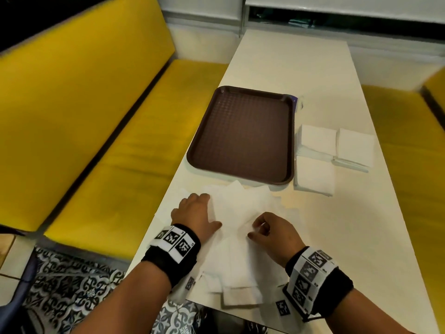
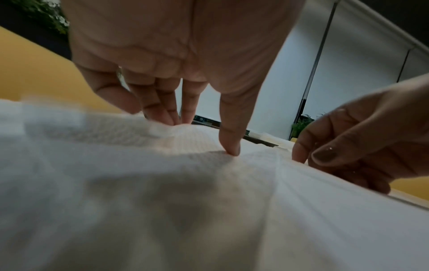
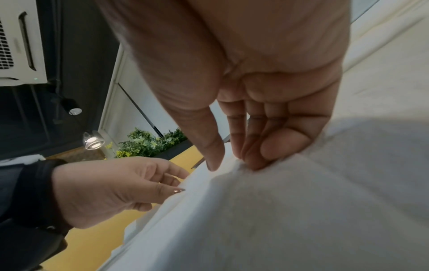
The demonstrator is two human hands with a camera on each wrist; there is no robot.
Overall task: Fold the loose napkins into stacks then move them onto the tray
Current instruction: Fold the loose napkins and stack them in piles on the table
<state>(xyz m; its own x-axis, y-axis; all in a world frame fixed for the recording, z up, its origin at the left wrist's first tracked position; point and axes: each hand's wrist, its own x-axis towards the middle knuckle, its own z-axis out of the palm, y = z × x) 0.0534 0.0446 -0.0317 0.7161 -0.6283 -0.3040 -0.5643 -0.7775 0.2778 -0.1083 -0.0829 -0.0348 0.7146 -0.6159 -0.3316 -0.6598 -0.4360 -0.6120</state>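
Yellow booth seating flanks a white table. Loose napkins lie at six o'clock of the tray. Left hand presses flat, fingers straight; right hand pinches a sheet. Best to align the edges first, then crease.

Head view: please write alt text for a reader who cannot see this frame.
Two hands work a loose pile of white napkins at the near end of a white table: the left hand presses flat, the right hand pinches a sheet. Beyond sits an empty brown tray, with folded napkin stacks to its right.
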